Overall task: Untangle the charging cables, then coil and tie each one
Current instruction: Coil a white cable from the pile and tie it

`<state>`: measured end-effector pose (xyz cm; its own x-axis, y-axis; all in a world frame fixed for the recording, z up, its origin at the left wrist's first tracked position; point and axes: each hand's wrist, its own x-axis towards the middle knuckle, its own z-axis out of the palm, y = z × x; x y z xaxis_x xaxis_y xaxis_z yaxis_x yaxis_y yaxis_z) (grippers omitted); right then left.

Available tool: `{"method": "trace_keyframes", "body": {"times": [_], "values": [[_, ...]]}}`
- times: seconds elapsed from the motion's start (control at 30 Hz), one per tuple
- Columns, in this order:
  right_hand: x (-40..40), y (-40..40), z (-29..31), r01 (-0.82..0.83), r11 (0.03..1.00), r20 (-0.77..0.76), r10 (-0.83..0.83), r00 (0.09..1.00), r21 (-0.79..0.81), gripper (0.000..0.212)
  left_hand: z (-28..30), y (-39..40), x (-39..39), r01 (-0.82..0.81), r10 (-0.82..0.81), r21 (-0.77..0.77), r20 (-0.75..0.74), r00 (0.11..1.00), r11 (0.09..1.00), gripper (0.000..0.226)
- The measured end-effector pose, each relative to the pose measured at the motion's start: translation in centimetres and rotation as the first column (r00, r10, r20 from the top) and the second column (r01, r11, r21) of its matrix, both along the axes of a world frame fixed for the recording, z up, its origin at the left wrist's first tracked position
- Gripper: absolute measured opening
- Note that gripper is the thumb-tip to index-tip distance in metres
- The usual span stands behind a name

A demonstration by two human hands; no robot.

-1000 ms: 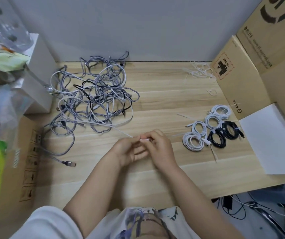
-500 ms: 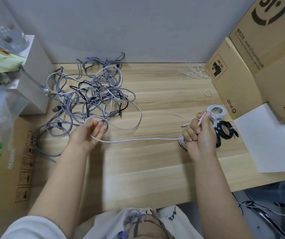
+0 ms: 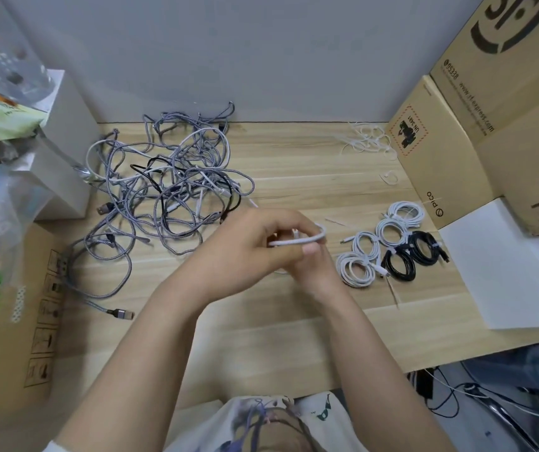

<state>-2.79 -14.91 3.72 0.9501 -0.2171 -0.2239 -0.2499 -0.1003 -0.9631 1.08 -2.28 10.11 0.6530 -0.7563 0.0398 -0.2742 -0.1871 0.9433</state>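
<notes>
A white cable is folded into a short loop over the middle of the wooden table. My left hand lies across the front and pinches the loop. My right hand is mostly hidden under the left and grips the same loop from below. A tangled heap of grey braided, white and black cables lies at the back left. To the right sit several tied coils: white ones and two black ones.
Loose white ties lie at the back right by a cardboard box. White paper covers the right edge. A flat carton, a white box and bags crowd the left. A grey USB plug lies near front left.
My hands were spread wide with the white cable stretched between them; now they have come together at the centre, and the cable is gathered into a loop.
</notes>
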Motion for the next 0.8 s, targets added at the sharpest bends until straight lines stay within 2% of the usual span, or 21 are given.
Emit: {"method": "trace_keyframes", "body": {"times": [0.03, 0.1, 0.17, 0.2, 0.23, 0.27, 0.33, 0.37, 0.43, 0.53, 0.63, 0.7, 0.8], "values": [[-0.1, -0.1, -0.2, 0.031, 0.998, 0.018, -0.030, 0.999, -0.060, 0.030, 0.4, 0.0, -0.2, 0.046, -0.049, -0.065, -0.052, 0.997, 0.997, 0.015], [-0.6, -0.2, -0.3, 0.110, 0.994, 0.079, -0.109, 0.991, -0.003, 0.036, 0.8, 0.1, -0.3, 0.080, -0.126, -0.240, -0.184, 0.975, 0.967, 0.015], [-0.9, -0.7, -0.3, 0.194, 0.974, 0.137, -0.209, 0.968, 0.114, 0.035, 0.0, 0.4, 0.0, 0.005, -0.180, -0.413, -0.387, 0.904, 0.911, 0.024], [-0.9, -0.9, -0.1, 0.229, 0.955, 0.153, -0.258, 0.954, 0.187, 0.041, -0.6, 0.4, 0.3, -0.094, -0.168, -0.437, -0.523, 0.835, 0.895, 0.035], [-1.0, -1.0, 0.3, 0.245, 0.941, 0.173, -0.289, 0.942, 0.236, 0.045, -1.6, 0.4, 0.8, -0.224, -0.095, -0.385, -0.657, 0.747, 0.895, 0.043], [-1.0, -1.1, 0.6, 0.243, 0.928, 0.204, -0.305, 0.930, 0.281, 0.045, -2.8, 0.3, 1.3, -0.349, 0.053, -0.247, -0.745, 0.665, 0.904, 0.047], [-0.8, -1.2, 1.6, 0.211, 0.908, 0.251, -0.313, 0.916, 0.363, 0.039, -5.5, 0.2, 2.1, -0.473, 0.361, 0.084, -0.766, 0.532, 0.877, 0.040], [-0.8, -1.0, 2.2, 0.188, 0.896, 0.264, -0.310, 0.913, 0.402, 0.040, -6.7, 0.1, 2.3, -0.477, 0.427, 0.188, -0.777, 0.462, 0.859, 0.035], [-0.7, -0.6, 2.8, 0.131, 0.880, 0.275, -0.280, 0.920, 0.456, 0.040, -8.4, -0.1, 2.6, -0.434, 0.376, 0.224, -0.876, 0.303, 0.872, 0.032], [-0.8, -0.2, 3.4, 0.081, 0.891, 0.238, -0.206, 0.949, 0.448, 0.037, -9.4, -0.3, 3.6, -0.474, 0.143, 0.059, -0.979, 0.143, 0.878, 0.030], [-1.1, -0.3, 3.4, 0.106, 0.884, 0.201, -0.218, 0.955, 0.455, 0.041, -10.0, -0.7, 5.0, -0.571, 0.105, 0.046, -0.992, 0.072, 0.820, 0.022], [-1.1, -0.2, 3.4, 0.123, 0.878, 0.181, -0.229, 0.956, 0.462, 0.041, -10.8, -0.9, 5.5, -0.560, 0.205, 0.147, -0.978, 0.041, 0.815, 0.018], [-1.1, 0.0, 3.5, 0.106, 0.863, 0.167, -0.214, 0.963, 0.493, 0.039, -12.5, -1.5, 5.3, -0.403, 0.430, 0.361, -0.898, 0.094, 0.841, 0.022]]}}
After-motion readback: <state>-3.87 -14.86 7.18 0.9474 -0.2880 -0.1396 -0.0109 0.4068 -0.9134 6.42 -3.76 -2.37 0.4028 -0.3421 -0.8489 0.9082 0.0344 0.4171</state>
